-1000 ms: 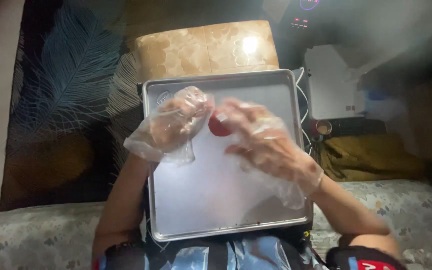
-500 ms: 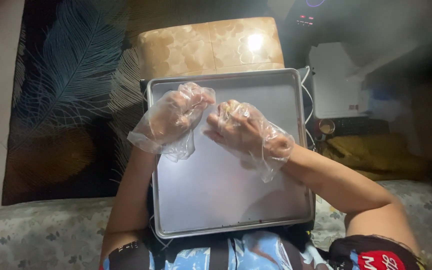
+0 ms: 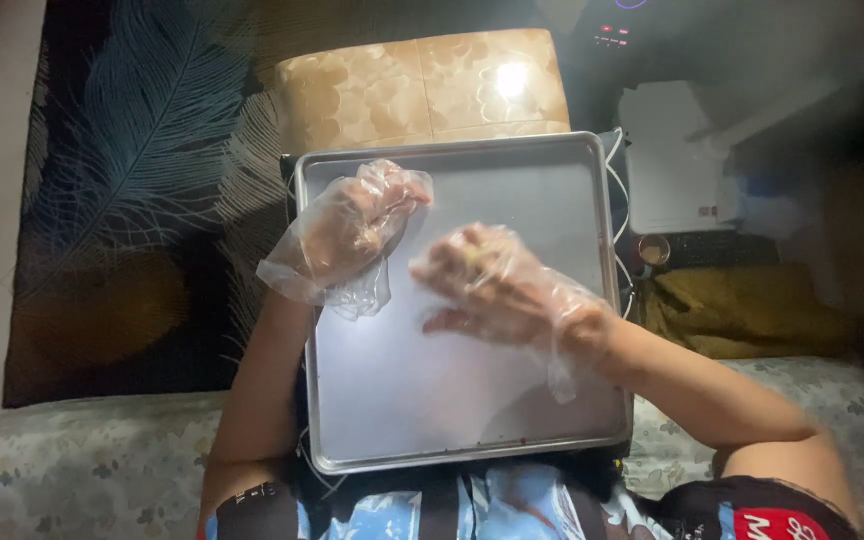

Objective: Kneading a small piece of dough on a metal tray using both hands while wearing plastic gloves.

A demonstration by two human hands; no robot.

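Observation:
A silver metal baking tray (image 3: 552, 180) lies across my lap and I hold both hands above it, each in a loose clear plastic glove. My left hand (image 3: 347, 232) hovers over the tray's upper left part, fingers loosely bent and apart, with nothing in it. My right hand (image 3: 497, 290) is over the tray's middle, its fingers curled toward the left hand around a small piece (image 3: 473, 256), of which only a yellowish bit shows through the glove. The two hands are a short gap apart.
A glossy tan box or cushion (image 3: 422, 85) sits just beyond the tray. A dark rug with a blue feather pattern (image 3: 122, 150) covers the floor at left. A white box (image 3: 667, 160) and yellow cloth (image 3: 742, 310) lie at right. I sit on a floral seat (image 3: 82, 470).
A red round piece seen between the fingertips a second ago is now hidden. My right hand has closed over it and drawn slightly down and right; the left hand barely moved.

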